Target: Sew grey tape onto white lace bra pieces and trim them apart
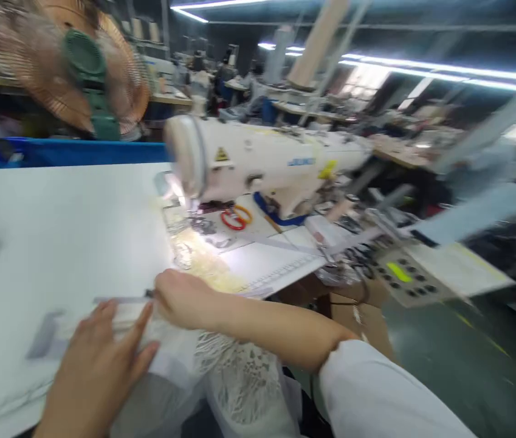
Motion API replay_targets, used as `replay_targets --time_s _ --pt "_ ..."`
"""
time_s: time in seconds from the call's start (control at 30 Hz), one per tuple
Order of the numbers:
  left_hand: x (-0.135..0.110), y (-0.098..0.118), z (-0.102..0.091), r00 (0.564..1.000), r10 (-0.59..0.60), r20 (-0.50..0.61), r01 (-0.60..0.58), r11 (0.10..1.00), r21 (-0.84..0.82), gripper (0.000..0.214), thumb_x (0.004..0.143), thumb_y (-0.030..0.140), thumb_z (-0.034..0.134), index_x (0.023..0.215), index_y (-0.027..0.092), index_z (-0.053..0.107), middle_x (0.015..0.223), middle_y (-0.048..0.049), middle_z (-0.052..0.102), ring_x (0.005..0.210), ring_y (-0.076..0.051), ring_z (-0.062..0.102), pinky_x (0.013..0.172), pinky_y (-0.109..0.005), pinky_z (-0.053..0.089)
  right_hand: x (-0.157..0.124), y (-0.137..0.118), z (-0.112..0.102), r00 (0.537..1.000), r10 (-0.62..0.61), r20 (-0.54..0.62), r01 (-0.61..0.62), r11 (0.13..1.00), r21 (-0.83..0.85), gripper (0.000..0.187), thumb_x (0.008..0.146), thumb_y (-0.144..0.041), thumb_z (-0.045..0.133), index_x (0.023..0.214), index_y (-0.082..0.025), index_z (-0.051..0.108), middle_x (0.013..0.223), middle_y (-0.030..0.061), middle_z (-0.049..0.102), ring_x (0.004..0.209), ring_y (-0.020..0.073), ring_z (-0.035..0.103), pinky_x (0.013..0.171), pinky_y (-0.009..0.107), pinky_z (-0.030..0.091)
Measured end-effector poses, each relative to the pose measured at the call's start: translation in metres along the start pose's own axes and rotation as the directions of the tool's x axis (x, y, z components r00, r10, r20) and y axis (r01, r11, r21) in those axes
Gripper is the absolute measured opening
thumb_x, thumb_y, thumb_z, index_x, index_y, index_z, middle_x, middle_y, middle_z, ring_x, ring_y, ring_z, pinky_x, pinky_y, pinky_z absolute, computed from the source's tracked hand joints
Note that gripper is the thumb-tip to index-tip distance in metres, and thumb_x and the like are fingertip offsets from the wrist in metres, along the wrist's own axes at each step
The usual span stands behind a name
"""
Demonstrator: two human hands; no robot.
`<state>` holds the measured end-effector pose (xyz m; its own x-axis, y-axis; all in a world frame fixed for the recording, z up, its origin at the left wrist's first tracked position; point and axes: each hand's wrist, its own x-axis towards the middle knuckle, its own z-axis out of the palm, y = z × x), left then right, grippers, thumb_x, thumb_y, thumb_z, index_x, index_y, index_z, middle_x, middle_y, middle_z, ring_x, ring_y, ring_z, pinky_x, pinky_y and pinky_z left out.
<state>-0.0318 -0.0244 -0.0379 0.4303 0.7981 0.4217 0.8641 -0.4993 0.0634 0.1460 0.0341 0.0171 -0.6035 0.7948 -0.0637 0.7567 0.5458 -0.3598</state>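
My left hand (98,365) lies flat with fingers stretched out on pale fabric (166,359) at the near edge of the white table (57,231). My right hand (182,298) is closed around a thin grey tool (121,299) that points left, just above the fabric. White lace fabric (239,377) hangs off the table edge under my right forearm. The white sewing machine (258,164) stands behind, its needle area lit. The picture is smeared by motion.
Red and orange rings (234,218) lie under the machine arm. A control panel with a green display (399,274) sits to the right. An orange fan (79,67) stands at the back left behind a blue edge (84,152). More workstations lie beyond.
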Motion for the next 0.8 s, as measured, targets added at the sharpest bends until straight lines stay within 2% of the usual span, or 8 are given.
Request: replay_targets --time_s 0.03,0.07,0.13,0.23,0.37,0.5,0.67,0.8 --pt "-0.001 0.007 -0.004 0.999 -0.012 0.049 0.009 0.998 0.064 0.043 0.078 0.035 0.055 0.12 0.025 0.056 0.114 -0.0148 0.053 0.111 -0.039 0.047 0.091 -0.055 0.04 -0.001 0.0 0.001 0.998 0.052 -0.032 -0.053 0.999 -0.015 0.018 0.084 -0.026 0.044 0.092 -0.015 0.056 0.091 0.007 0.064 0.08 0.0168 0.059 0.066 0.025 0.045" --pt "-0.001 0.012 -0.008 0.995 -0.029 0.092 0.019 0.994 0.104 0.046 0.077 0.037 0.058 0.121 0.024 0.056 0.118 -0.0161 0.051 0.113 -0.039 0.046 0.092 -0.054 0.039 -0.001 0.0 0.001 0.998 0.05 -0.042 -0.05 0.999 -0.013 0.018 0.086 -0.022 0.042 0.091 -0.014 0.057 0.087 0.0071 0.064 0.08 0.0167 0.059 0.067 0.025 0.044" --pt "-0.002 0.019 -0.012 0.979 -0.145 0.143 0.124 0.982 0.144 0.049 0.075 0.044 0.061 0.121 0.027 0.056 0.123 -0.0149 0.049 0.117 -0.039 0.044 0.096 -0.052 0.037 0.002 0.001 0.004 0.999 -0.007 -0.044 0.007 1.0 0.002 0.021 0.088 -0.017 0.036 0.091 -0.011 0.057 0.086 0.0105 0.063 0.08 0.0181 0.058 0.068 0.028 0.042" --pt "-0.004 0.022 -0.014 0.952 -0.221 0.21 0.198 0.972 0.128 0.053 0.076 0.052 0.058 0.124 0.03 0.053 0.129 -0.0147 0.046 0.122 -0.038 0.04 0.099 -0.052 0.034 0.009 0.001 0.009 0.997 -0.029 -0.078 0.026 0.999 -0.029 0.022 0.089 -0.018 0.038 0.09 -0.015 0.059 0.084 0.0068 0.061 0.078 0.0164 0.057 0.065 0.025 0.039" --pt "-0.008 0.023 -0.012 0.947 -0.24 0.212 0.224 0.969 0.101 0.056 0.077 0.055 0.056 0.127 0.031 0.05 0.132 -0.0151 0.044 0.124 -0.038 0.037 0.099 -0.053 0.033 0.013 -0.008 0.015 0.997 -0.045 -0.056 0.037 0.99 -0.136 0.023 0.089 -0.022 0.041 0.096 -0.02 0.063 0.082 0.0035 0.06 0.071 0.0144 0.056 0.055 0.023 0.032" --pt "-0.009 0.022 -0.01 0.951 -0.236 0.2 0.225 0.971 0.077 0.053 0.077 0.055 0.055 0.124 0.029 0.053 0.132 -0.015 0.044 0.124 -0.038 0.037 0.099 -0.054 0.033 0.018 -0.014 0.018 0.998 -0.058 -0.04 0.048 0.974 -0.219 0.024 0.088 -0.022 0.042 0.098 -0.023 0.063 0.08 0.0028 0.059 0.064 0.0133 0.054 0.05 0.024 0.027" --pt "-0.008 0.021 -0.009 0.953 -0.232 0.193 0.224 0.973 0.062 0.05 0.077 0.053 0.057 0.12 0.027 0.057 0.132 -0.0169 0.045 0.125 -0.038 0.037 0.1 -0.054 0.032 0.025 -0.016 0.022 0.995 -0.099 -0.033 0.089 0.967 -0.241 0.024 0.087 -0.021 0.042 0.101 -0.024 0.062 0.079 0.0025 0.057 0.063 0.0126 0.053 0.049 0.024 0.024" --pt "-0.007 0.022 -0.01 0.954 -0.234 0.19 0.227 0.972 0.057 0.047 0.077 0.052 0.057 0.116 0.026 0.06 0.132 -0.0187 0.044 0.125 -0.039 0.037 0.101 -0.054 0.032 0.029 -0.018 0.024 0.993 -0.117 -0.021 0.108 0.959 -0.264 0.019 0.086 -0.023 0.045 0.092 -0.023 0.063 0.075 0.0019 0.055 0.061 0.0123 0.051 0.047 0.025 0.022"
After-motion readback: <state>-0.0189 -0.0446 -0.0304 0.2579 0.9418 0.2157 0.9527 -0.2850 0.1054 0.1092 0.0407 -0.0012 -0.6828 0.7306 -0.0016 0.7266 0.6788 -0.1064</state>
